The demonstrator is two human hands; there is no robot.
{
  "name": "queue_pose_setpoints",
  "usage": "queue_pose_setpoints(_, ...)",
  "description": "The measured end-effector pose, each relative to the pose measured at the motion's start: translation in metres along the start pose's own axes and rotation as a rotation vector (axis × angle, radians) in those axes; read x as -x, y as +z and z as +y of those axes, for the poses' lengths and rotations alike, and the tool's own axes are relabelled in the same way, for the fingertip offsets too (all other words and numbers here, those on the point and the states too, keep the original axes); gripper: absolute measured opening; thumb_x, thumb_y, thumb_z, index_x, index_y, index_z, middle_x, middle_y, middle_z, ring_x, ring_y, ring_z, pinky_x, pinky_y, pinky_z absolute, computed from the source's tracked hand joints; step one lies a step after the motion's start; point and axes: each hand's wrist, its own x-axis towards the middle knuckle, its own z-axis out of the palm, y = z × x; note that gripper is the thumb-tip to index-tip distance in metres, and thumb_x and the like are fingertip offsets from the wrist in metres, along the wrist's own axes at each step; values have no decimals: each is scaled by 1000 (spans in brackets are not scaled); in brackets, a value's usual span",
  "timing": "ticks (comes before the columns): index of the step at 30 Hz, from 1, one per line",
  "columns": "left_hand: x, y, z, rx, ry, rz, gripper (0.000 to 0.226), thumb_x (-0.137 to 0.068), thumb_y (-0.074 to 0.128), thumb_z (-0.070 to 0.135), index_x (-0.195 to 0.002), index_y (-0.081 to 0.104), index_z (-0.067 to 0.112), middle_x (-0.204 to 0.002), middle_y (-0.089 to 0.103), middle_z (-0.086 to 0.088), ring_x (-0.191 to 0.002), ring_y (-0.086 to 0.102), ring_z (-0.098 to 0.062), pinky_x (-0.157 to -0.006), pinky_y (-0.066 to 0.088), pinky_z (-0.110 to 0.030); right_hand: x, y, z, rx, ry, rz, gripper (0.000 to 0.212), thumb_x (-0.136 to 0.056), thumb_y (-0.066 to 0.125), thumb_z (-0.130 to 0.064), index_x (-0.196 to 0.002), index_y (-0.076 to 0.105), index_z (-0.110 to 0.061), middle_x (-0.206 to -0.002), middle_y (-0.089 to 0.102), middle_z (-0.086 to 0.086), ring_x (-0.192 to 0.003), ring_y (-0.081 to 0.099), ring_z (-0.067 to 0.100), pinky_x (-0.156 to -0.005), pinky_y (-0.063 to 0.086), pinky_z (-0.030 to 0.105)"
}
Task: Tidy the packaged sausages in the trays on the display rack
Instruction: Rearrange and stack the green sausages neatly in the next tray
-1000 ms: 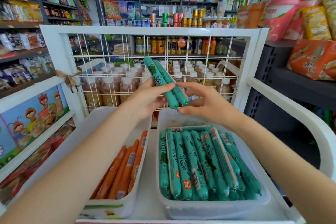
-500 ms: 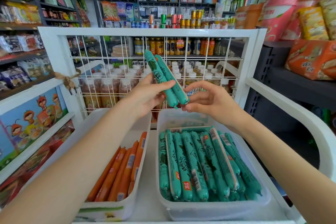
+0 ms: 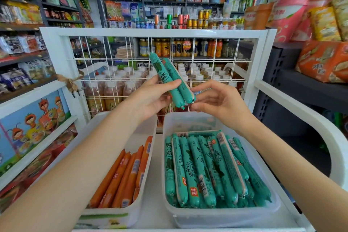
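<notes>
From the head camera, the left hand (image 3: pixel 150 98) grips two green sausages (image 3: pixel 170 81) side by side, thumb across their fronts and fingers curled behind, so the pair slants up and away toward the white wire rack (image 3: pixel 156 33). Their lower ends point down and to the right, above the far rim of the right tray (image 3: pixel 222 214). The right hand (image 3: pixel 220 103) is just beside those lower ends, its fingers loosely bent; the fingertips sit at the sausage tips, but whether they actually touch or pinch them cannot be told from this angle.

Below the hands, the right tray holds a packed row of green sausages (image 3: pixel 209 167) lying lengthwise, with one lying crosswise at the far end. The left tray (image 3: pixel 120 216), just beside it on the rack's shelf, holds several orange sausages (image 3: pixel 124 173) lying lengthwise against its right wall, partly hidden by the left forearm.
</notes>
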Motion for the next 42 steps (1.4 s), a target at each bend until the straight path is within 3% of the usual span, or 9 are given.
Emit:
queue_pose_setpoints(4,-1,2,-2,-11,-11,44,21,-83,63,5,-99,58,17,-98,66,-4,-89,63,-17,-92,47,-31,0,1,-2,325,-87,-7,40,-72,76,-13,-107,57,-11,-91,67,2,-79,63,6,-78,52,17)
queue_pose_setpoints(7,0,6,-2,26,-11,79,17,-84,62,5,-95,57,16,-90,66,-3,-82,62,-15,-77,47,-24,2,6,0,592,-214,39,48,-72,77,-23,-113,55,-10,-97,62,2,-76,56,8,-75,49,21)
queue_pose_setpoints(10,2,10,-3,31,13,97,19,-83,62,3,-97,56,15,-86,65,-3,-78,62,-14,-72,48,-22,3,12,3,680,-282,119,44,-73,77,-25,-107,55,-8,-92,62,4,-75,54,12,-70,52,30)
queue_pose_setpoints(13,5,11,-2,24,24,94,23,-82,63,3,-101,55,14,-88,65,-3,-79,62,-15,-74,48,-24,3,12,5,634,-291,148,38,-73,77,-22,-101,57,-6,-88,64,5,-73,59,15,-69,54,33)
queue_pose_setpoints(20,8,10,-1,-46,46,75,30,-81,64,3,-106,54,17,-94,65,-3,-84,63,-16,-81,51,-28,5,8,11,598,-388,148,26,-72,75,-6,-94,61,0,-81,66,8,-69,61,12,-76,50,23)
queue_pose_setpoints(25,7,12,-6,-21,25,70,24,-83,62,3,-99,54,19,-95,64,-4,-87,62,-17,-83,49,-29,9,3,12,451,-235,42,38,-74,75,-15,-107,58,-7,-93,62,3,-80,60,7,-80,50,13)
queue_pose_setpoints(30,5,13,-10,-42,22,59,37,-82,63,4,-115,52,16,-105,64,-6,-93,61,-19,-91,48,-34,15,1,10,187,-124,65,31,-74,73,-10,-102,59,-14,-91,63,0,-85,62,7,-81,50,13)
queue_pose_setpoints(34,4,16,-11,-56,31,41,40,-82,63,3,-117,50,18,-95,66,-2,-85,64,-15,-77,53,-27,17,-4,13,152,-111,58,27,-73,72,-7,-98,61,-11,-89,66,2,-84,66,8,-81,51,13)
queue_pose_setpoints(42,1,17,-13,-61,-1,51,25,-83,62,3,-101,54,16,-106,64,-7,-89,63,-18,-86,50,-31,12,-7,14,102,-99,33,22,-75,67,-14,-96,63,-10,-89,67,-4,-84,68,6,-80,53,17)
